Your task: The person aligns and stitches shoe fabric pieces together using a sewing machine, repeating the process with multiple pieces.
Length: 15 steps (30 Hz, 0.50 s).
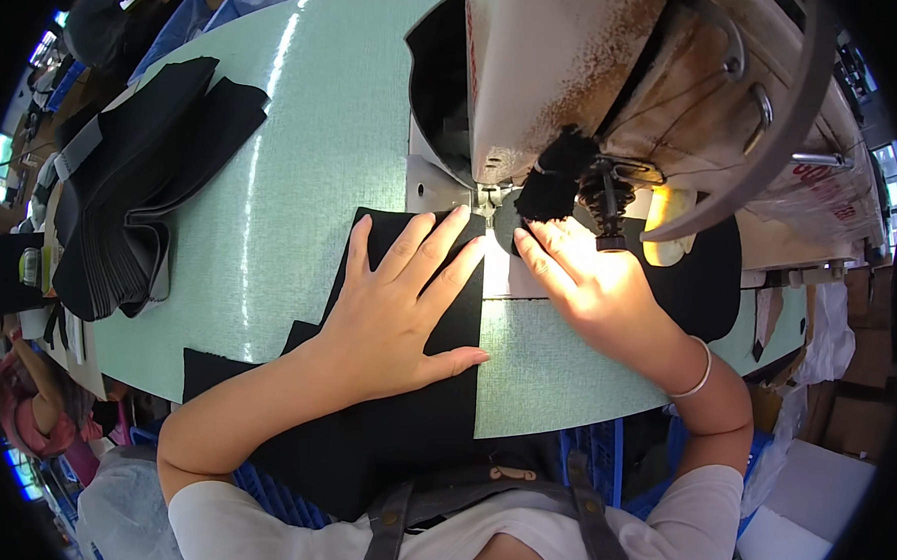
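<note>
My left hand (398, 298) lies flat with fingers spread on a piece of black fabric (444, 390). Its fingertips reach close to the presser foot (489, 197) of a sewing machine (558, 65). The fabric's straight right edge runs toward the foot, and the cloth hangs over the table's near edge. To the right of the foot, my right hand (598, 287) rests with fingers stretched out and touching a small dark grey piece (509, 228), whose kind I cannot make out. A black fuzzy bundle (558, 175) on the machine hangs just above those fingers. Strong lamplight falls on this hand.
A thick stack of folded black fabric pieces (121, 206) lies at the left of the pale green table (315, 124). More black material (704, 281) sits beyond my right wrist. Blue crates (596, 457) stand below the near edge. A person (38, 392) is at the far left.
</note>
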Motion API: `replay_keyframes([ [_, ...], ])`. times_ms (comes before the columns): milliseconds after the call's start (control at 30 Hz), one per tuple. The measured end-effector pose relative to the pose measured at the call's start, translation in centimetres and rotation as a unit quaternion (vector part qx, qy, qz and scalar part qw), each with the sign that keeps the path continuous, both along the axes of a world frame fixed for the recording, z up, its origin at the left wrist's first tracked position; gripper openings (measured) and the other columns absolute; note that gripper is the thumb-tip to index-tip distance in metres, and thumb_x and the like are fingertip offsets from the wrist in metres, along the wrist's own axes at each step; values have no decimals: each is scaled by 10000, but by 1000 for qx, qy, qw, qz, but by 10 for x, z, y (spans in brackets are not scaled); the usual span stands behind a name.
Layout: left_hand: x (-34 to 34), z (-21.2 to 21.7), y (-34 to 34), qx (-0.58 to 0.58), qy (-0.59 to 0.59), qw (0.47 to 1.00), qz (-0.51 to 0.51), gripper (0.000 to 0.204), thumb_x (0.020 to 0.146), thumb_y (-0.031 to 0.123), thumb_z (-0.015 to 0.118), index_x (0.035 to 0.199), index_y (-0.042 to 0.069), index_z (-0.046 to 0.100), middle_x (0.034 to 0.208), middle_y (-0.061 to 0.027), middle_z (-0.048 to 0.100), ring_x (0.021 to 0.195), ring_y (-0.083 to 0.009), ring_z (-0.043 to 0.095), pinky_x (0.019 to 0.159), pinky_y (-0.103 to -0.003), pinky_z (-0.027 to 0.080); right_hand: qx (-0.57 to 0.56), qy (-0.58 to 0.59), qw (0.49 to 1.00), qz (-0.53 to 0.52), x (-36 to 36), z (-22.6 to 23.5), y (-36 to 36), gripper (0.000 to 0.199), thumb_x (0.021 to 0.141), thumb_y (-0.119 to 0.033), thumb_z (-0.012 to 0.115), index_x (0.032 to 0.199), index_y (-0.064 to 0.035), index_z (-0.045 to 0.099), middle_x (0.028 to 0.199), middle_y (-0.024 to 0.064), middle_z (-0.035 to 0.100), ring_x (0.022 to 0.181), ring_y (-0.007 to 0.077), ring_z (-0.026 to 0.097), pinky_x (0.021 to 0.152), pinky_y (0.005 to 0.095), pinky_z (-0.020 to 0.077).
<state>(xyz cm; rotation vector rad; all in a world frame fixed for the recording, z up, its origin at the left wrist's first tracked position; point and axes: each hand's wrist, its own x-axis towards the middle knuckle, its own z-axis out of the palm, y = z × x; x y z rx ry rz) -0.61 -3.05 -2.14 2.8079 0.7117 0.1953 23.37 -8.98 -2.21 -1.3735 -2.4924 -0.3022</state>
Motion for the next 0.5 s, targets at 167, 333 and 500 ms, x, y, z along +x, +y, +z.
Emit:
replay_keyframes([
  [167, 6, 0, 0, 6, 5, 1000, 1, 876, 745, 552, 694, 1407, 53, 410, 1442, -167, 355, 1378, -349, 267, 1037, -675, 215, 20, -15, 1000, 7, -10, 4, -1, 437, 699, -38, 639, 1129, 44, 641, 1102, 167, 657, 976, 288, 674, 734, 310, 579],
  [333, 5, 1, 1, 7, 5, 1000, 1, 869, 736, 547, 704, 1402, 65, 422, 1439, -164, 358, 1374, -353, 270, 1036, -674, 220, 24, -35, 999, -4, -10, -1, -1, 450, 702, -47, 637, 1143, 47, 633, 1089, 163, 656, 975, 290, 667, 709, 301, 576],
  [500, 7, 2, 3, 12, -5, 1000, -2, 862, 728, 546, 709, 1388, 61, 441, 1417, -162, 379, 1359, -358, 285, 1052, -651, 215, 26, -28, 999, -4, -13, -1, 1, 467, 701, -49, 638, 1158, 44, 627, 1084, 158, 653, 948, 280, 665, 680, 289, 570],
])
